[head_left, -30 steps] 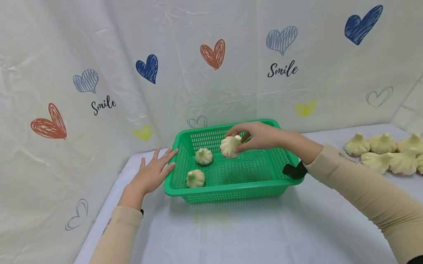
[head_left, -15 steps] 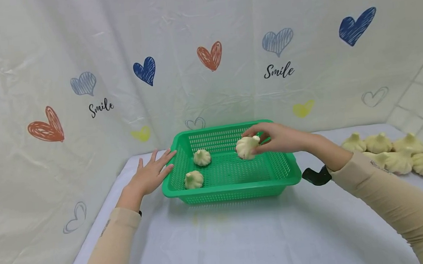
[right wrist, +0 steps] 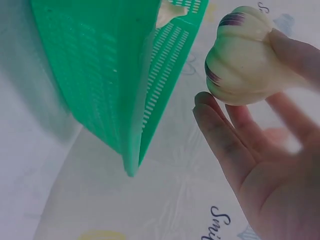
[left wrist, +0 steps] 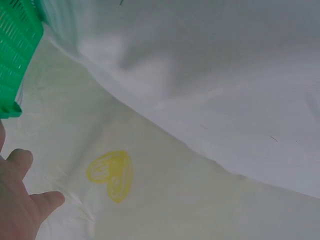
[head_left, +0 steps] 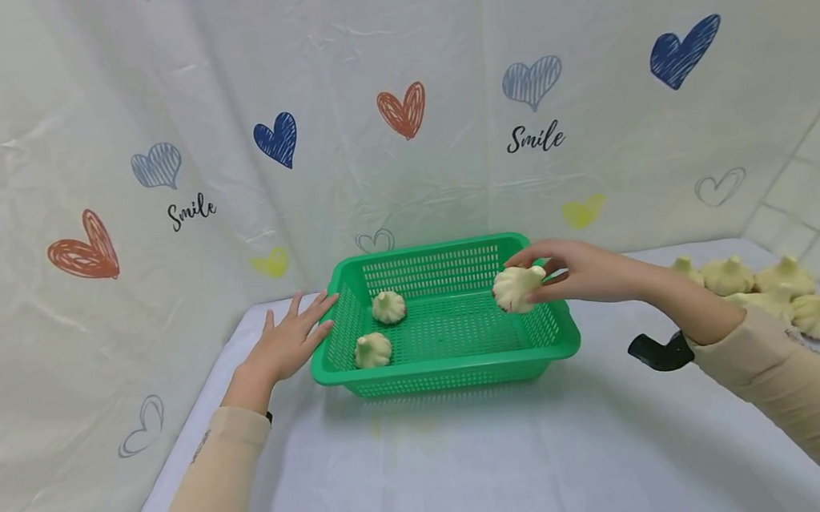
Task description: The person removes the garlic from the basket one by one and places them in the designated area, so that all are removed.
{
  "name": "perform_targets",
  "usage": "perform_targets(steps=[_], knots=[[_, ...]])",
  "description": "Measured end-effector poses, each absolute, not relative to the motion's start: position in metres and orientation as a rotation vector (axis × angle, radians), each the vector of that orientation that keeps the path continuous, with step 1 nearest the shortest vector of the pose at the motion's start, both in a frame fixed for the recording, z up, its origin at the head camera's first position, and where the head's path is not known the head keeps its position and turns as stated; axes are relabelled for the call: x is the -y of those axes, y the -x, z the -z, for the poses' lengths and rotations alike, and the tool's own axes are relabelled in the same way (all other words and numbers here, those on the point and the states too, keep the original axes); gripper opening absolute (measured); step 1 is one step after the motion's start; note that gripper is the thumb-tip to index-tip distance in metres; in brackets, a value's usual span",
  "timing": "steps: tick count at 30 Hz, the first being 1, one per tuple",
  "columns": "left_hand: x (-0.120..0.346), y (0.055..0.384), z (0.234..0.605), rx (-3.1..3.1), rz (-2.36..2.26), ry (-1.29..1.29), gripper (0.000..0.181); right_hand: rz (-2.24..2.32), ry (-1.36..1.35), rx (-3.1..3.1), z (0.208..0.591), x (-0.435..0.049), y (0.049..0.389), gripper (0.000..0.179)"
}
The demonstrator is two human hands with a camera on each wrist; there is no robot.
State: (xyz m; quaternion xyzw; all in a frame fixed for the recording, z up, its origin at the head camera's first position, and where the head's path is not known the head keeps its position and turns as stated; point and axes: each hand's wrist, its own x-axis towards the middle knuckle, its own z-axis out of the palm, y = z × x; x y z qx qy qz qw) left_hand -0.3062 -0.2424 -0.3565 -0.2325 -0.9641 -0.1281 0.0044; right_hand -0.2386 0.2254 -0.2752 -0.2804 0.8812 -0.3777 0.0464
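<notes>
A garlic bulb [head_left: 515, 289], cream with purple streaks in the right wrist view, is pinched between the thumb and fingers of my right hand [head_left: 574, 273]. That hand holds it above the right end of a green plastic basket [head_left: 447, 363]. Inside the basket's left side sit two more garlic bulbs, a back one [head_left: 388, 308] and a front one [head_left: 372, 350]. My left hand [head_left: 285, 344] has its fingers spread, their tips at the basket's left rim. Only part of the left hand [left wrist: 22, 200] shows in the left wrist view.
On the table's right side lies a group of several garlic bulbs [head_left: 784, 279], partly hidden by my right forearm. A white cloth [head_left: 469, 460] covers the table. Behind the basket hangs a pale curtain [head_left: 337, 69] printed with hearts and "Smile".
My right hand has moved to the right with the garlic bulb, from over the basket's middle to its right end. The left hand keeps its place at the rim.
</notes>
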Motion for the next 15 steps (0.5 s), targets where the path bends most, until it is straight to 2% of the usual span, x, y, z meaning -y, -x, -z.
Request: perform_targets(steps=[15], knots=[[0.244, 0.309, 0.36, 3.016, 0.41, 0.726, 0.06, 1.137, 0.856, -2.743, 0.286, -0.268, 0.22, 0.049]])
